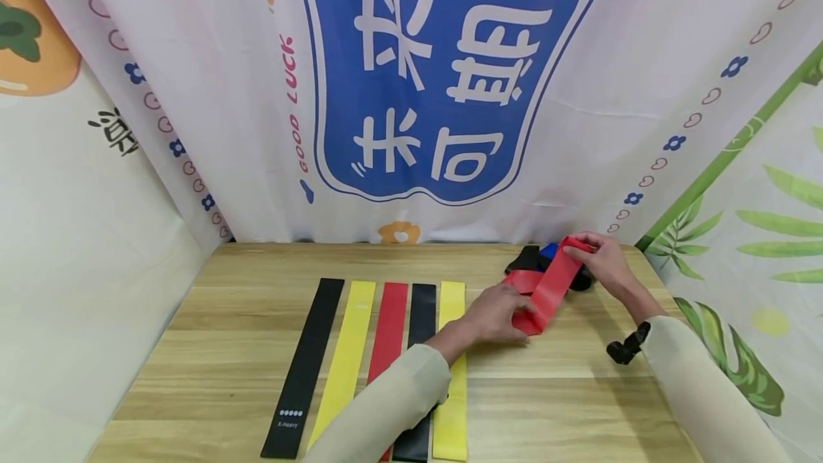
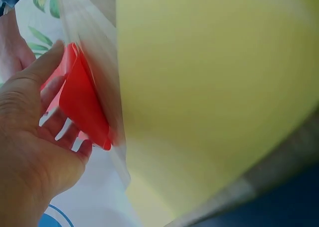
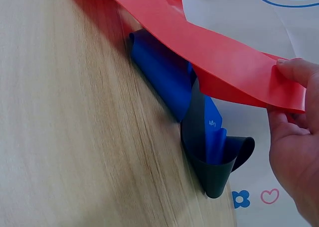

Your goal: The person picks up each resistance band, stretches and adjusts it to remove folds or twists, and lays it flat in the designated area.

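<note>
A red resistance band slants up from the table, its upper end pinched between the thumb and fingers of my right hand. At its lower end, my left hand is beside the band with fingers loosely bent. In the left wrist view, those fingers lie against the red fold; a firm hold is not visible. Under the raised band, a blue band and a curled black band lie in a heap, as the right wrist view shows.
Left of the heap, several flat bands lie side by side: black, yellow, red, another black and another yellow. My left forearm crosses over some. A printed curtain hangs behind the wooden table.
</note>
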Demonstrator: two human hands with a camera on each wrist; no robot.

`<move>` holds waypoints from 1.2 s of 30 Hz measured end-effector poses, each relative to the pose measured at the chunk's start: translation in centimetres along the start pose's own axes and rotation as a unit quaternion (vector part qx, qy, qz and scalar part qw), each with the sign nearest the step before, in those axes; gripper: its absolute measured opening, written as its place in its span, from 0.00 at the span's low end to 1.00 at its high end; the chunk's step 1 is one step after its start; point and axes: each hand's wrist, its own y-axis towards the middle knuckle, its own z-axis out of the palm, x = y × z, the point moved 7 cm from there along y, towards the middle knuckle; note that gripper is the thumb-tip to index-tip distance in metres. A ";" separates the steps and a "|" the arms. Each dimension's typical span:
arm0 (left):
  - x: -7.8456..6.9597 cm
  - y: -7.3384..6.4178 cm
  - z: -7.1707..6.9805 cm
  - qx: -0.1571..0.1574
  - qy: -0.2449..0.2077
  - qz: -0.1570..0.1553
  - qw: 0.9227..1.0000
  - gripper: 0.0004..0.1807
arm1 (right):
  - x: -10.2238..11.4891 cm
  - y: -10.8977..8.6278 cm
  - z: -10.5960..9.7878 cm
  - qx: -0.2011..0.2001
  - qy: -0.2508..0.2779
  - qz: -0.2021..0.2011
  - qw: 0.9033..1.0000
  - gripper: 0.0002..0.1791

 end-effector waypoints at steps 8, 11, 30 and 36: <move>0.0 -0.1 0.3 0.021 0.016 0.008 1.000 0.26 | -0.5 0.0 -0.1 -0.008 -0.009 0.010 1.000 0.24; 0.0 0.0 0.4 0.025 0.017 0.011 0.999 0.23 | -0.7 -0.1 -0.2 -0.017 -0.010 0.011 1.000 0.22; 0.1 0.2 0.7 0.032 -0.055 -0.011 0.998 0.18 | -0.9 -0.2 -0.2 -0.021 0.022 0.022 0.999 0.21; 0.3 0.4 0.0 -0.004 -0.026 -0.010 1.000 0.10 | -1.0 0.0 -0.2 -0.020 0.030 0.029 0.999 0.20</move>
